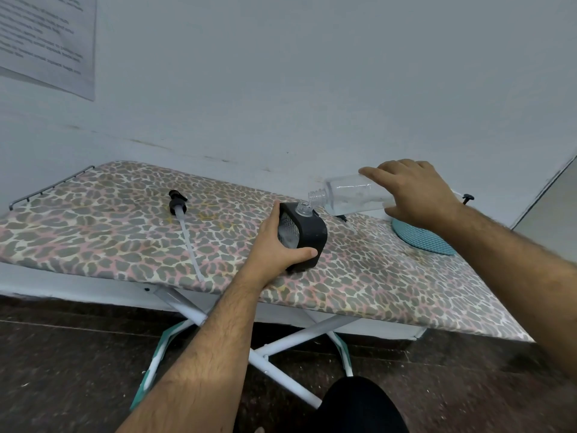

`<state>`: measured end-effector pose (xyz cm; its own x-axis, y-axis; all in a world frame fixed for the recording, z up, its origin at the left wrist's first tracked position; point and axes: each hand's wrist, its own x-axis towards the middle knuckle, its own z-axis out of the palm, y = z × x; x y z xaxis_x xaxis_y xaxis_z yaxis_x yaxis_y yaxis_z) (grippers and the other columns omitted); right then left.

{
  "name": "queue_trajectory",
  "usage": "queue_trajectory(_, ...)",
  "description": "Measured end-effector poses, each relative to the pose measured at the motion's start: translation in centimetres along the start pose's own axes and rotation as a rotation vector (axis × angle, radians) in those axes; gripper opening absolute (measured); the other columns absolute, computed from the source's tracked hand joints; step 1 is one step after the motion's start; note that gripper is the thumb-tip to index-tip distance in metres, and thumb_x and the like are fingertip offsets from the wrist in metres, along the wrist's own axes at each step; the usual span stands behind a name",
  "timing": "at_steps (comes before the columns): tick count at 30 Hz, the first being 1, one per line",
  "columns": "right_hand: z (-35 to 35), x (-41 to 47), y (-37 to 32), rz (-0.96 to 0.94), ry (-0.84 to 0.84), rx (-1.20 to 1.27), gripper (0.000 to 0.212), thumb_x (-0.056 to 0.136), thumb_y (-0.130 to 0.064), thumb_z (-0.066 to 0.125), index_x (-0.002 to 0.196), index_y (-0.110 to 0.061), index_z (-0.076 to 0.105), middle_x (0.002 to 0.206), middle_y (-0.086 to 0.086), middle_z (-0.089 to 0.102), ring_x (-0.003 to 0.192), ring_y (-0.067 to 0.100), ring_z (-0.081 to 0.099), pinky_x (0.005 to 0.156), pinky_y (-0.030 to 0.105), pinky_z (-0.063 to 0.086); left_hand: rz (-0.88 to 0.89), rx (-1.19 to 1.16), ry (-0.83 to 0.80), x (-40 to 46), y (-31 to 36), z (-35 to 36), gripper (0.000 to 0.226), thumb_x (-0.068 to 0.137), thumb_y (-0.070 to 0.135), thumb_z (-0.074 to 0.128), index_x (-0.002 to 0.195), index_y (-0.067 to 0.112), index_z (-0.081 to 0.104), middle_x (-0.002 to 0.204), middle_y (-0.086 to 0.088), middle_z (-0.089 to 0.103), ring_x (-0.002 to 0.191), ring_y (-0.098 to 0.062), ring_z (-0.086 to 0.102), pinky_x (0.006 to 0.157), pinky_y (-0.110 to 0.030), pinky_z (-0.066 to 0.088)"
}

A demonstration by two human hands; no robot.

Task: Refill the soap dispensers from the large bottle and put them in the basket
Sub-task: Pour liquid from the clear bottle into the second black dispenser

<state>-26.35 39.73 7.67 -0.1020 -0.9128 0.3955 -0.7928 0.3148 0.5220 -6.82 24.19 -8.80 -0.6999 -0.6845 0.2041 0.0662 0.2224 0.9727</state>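
Soap dispenser (301,235), black-cased with a clear ribbed window, stands on the leopard-print ironing board (103,226) with your left hand (276,245) wrapped round it: fingers curl over its far left edge, thumb lies along the near lower corner. Its open clear neck sits just above those fingers, with no pump in it.

Your right hand (412,195) grips the large clear bottle (352,195) from above, fingers curled over the top and thumb under its body. The bottle is tipped nearly flat, its threaded mouth pointing left and sitting just above and beside the dispenser's neck; whether they touch you cannot tell. A little clear liquid lies along the bottle's lower side, and a thin stream at the mouth is too faint to be sure of.

Well to the left of your left hand, a black pump head (177,202) lies on the board, its long white tube running back toward you to the board's near edge.

Directly below your right hand and wrist sits the teal woven basket (421,239), partly hidden by the forearm. Just past that wrist, a second black pump top (467,198) shows at the board's far right.
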Motion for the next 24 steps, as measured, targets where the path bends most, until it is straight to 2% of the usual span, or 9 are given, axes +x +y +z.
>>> queue_trajectory(3,0.01,0.02,0.05,0.002,0.0,-0.003,0.079,0.078,-0.014,0.077,0.146,-0.028,0.04,0.132,0.006,0.057,0.116,0.031,0.053,0.095,0.047,0.041,0.0,-0.001,-0.001,-0.06,0.0,0.05,0.129,0.063,0.032,0.093,0.159,0.036,0.007,0.16,0.007,0.026,0.143,-0.015,0.034,0.102,-0.021,0.04)
queue_trajectory(6,0.01,0.09,0.08,0.0,0.002,-0.009,0.08,0.077,-0.014,0.077,0.146,-0.029,0.04,0.132,0.006,0.057,0.116,0.031,0.053,0.095,0.047,0.041,0.0,-0.002,-0.006,-0.1,0.05,0.04,0.129,0.063,0.032,0.093,0.16,0.035,0.007,0.16,0.006,0.027,0.143,-0.016,0.034,0.116,-0.038,0.037)
queue_trajectory(8,0.01,0.08,0.09,0.003,-0.001,-0.011,0.079,0.078,-0.015,0.077,0.147,-0.029,0.04,0.133,0.006,0.057,0.116,0.031,0.053,0.095,0.047,0.041,-0.001,-0.002,-0.01,-0.14,0.12,0.06,0.13,0.063,0.031,0.093,0.16,0.034,0.006,0.16,0.006,0.028,0.143,-0.016,0.035,0.118,-0.044,0.035)
queue_trajectory(16,-0.06,0.16,0.09,0.0,-0.007,-0.016,0.079,0.078,-0.014,0.076,0.147,-0.03,0.039,0.133,0.005,0.057,0.117,0.03,0.052,0.097,0.047,0.041,0.0,0.005,-0.014,-0.08,0.13,0.01,0.131,0.063,0.033,0.093,0.16,0.034,0.005,0.16,0.005,0.027,0.144,-0.016,0.034,0.119,-0.047,0.034)
queue_trajectory(20,-0.11,0.19,0.13,-0.005,-0.002,-0.013,0.08,0.077,-0.014,0.076,0.146,-0.029,0.04,0.132,0.006,0.057,0.116,0.031,0.053,0.096,0.047,0.042,0.006,-0.001,-0.017,-0.01,0.14,-0.05,0.13,0.064,0.032,0.093,0.16,0.033,0.005,0.16,0.006,0.026,0.144,-0.016,0.034,0.118,-0.045,0.035)
queue_trajectory(22,-0.14,0.18,0.16,-0.007,0.001,-0.011,0.078,0.078,-0.013,0.075,0.146,-0.029,0.04,0.131,0.006,0.058,0.116,0.031,0.053,0.095,0.047,0.042,0.007,0.0,-0.015,0.02,0.05,-0.01,0.129,0.065,0.031,0.093,0.16,0.033,0.005,0.16,0.006,0.026,0.144,-0.016,0.034,0.115,-0.037,0.038)
queue_trajectory(24,-0.11,0.12,0.13,-0.007,0.002,-0.01,0.078,0.078,-0.012,0.074,0.146,-0.029,0.041,0.13,0.005,0.058,0.115,0.031,0.054,0.094,0.047,0.042,0.003,-0.005,-0.014,-0.01,-0.02,0.04,0.129,0.065,0.03,0.093,0.16,0.033,0.005,0.16,0.006,0.027,0.143,-0.015,0.034,0.105,-0.027,0.041)
